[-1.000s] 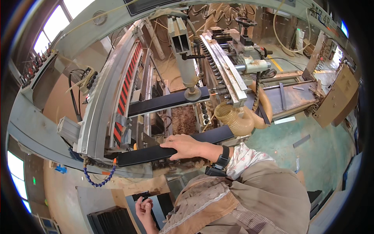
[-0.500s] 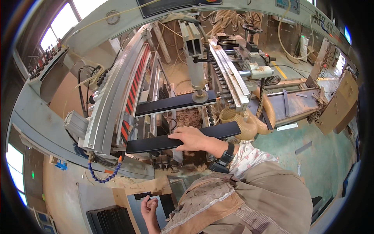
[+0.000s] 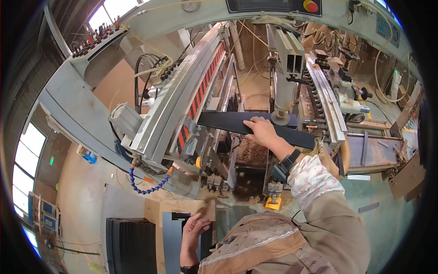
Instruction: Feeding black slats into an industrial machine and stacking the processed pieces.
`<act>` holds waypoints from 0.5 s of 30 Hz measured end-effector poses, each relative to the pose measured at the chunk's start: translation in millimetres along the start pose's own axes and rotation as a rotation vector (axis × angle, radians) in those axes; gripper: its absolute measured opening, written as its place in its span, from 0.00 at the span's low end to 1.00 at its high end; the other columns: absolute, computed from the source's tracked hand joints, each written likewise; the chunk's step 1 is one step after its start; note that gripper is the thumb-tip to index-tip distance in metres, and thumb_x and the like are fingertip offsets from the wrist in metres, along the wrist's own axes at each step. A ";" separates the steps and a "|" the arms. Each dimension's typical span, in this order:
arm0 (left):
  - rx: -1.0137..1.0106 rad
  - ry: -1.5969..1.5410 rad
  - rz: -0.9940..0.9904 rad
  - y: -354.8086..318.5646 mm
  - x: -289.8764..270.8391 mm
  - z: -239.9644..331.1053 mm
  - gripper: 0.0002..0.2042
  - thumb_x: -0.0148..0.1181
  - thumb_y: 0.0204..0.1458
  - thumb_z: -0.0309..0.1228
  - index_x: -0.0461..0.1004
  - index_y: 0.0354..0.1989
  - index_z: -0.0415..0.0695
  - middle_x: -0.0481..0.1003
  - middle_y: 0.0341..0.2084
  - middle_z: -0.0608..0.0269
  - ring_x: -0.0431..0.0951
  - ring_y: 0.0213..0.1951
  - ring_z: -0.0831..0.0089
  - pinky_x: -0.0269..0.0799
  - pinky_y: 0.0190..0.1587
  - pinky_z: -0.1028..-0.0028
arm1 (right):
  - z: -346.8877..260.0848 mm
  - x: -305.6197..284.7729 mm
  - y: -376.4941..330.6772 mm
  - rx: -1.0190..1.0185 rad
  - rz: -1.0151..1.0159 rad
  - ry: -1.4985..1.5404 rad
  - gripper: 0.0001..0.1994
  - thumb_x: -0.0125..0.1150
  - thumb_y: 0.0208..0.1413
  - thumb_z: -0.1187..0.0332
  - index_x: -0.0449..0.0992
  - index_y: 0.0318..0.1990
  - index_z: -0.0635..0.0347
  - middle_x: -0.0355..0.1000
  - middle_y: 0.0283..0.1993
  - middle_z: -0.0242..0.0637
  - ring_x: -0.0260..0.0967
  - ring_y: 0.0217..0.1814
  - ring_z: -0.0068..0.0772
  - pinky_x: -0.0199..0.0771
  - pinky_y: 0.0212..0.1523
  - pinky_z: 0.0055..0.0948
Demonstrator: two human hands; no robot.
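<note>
A long black board (image 3: pixel 223 121) lies crosswise on the bed of a large grey drilling machine (image 3: pixel 169 114). My right hand (image 3: pixel 259 129) lies on top of it near its middle, fingers curled over the far edge, beside a round presser foot (image 3: pixel 280 118) that sits on the board. A dark watch (image 3: pixel 288 160) is on that wrist. Low in the picture my left hand (image 3: pixel 195 227) grips the top edge of another black board (image 3: pixel 206 239) standing beside me.
A stack of black boards (image 3: pixel 130 246) lies at the lower left. Sawdust (image 3: pixel 248 153) is piled under the machine bed. A blue segmented hose (image 3: pixel 146 185) hangs from the machine's near rail. A red button (image 3: pixel 310 6) sits on the top panel.
My right hand has slid its black board away from me, up to the presser foot. Two boards showed on the bed before; now only one shows. My left hand stays low.
</note>
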State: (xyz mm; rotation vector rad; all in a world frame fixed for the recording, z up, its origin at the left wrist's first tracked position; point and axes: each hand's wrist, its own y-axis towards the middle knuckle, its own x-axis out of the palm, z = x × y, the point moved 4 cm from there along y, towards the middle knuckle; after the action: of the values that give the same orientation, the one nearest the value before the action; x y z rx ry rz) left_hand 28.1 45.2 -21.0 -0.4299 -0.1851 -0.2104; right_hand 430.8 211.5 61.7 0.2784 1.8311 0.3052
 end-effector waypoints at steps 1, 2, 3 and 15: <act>-0.012 -0.013 -0.010 5.0 4.5 0.5 0.16 0.53 0.59 0.29 0.65 0.55 0.39 0.76 0.43 0.50 0.78 0.45 0.61 0.75 0.48 0.64 | 4.8 6.1 5.5 0.018 -0.001 -0.031 0.26 0.68 0.44 0.57 0.73 0.54 0.48 0.69 0.49 0.39 0.63 0.55 0.44 0.64 0.52 0.40; -0.017 0.004 -0.038 10.6 9.8 1.6 0.16 0.51 0.60 0.29 0.65 0.56 0.38 0.75 0.43 0.49 0.78 0.45 0.61 0.75 0.48 0.64 | 9.8 14.6 12.0 0.047 -0.037 0.019 0.28 0.69 0.41 0.61 0.73 0.55 0.49 0.68 0.53 0.39 0.60 0.58 0.42 0.61 0.57 0.39; -0.030 0.018 -0.048 17.5 15.4 2.0 0.16 0.50 0.60 0.29 0.64 0.56 0.38 0.75 0.43 0.50 0.78 0.45 0.60 0.75 0.48 0.63 | 14.7 22.7 20.6 0.067 -0.046 -0.006 0.28 0.69 0.41 0.61 0.73 0.55 0.48 0.68 0.52 0.39 0.60 0.59 0.42 0.61 0.58 0.39; -0.233 -0.024 -0.393 153.3 140.5 1.2 0.19 0.52 0.60 0.33 0.64 0.57 0.38 0.73 0.42 0.59 0.74 0.49 0.63 0.72 0.50 0.63 | 26.5 56.2 87.3 -0.108 -0.128 0.026 0.30 0.70 0.43 0.56 0.70 0.58 0.35 0.69 0.42 0.42 0.69 0.48 0.46 0.68 0.49 0.42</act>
State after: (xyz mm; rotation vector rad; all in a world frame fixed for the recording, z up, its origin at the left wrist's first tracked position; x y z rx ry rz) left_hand 199.8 159.0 -49.0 -0.6261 -0.2699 -0.6172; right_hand 443.9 314.4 34.5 0.0819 1.8420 0.3178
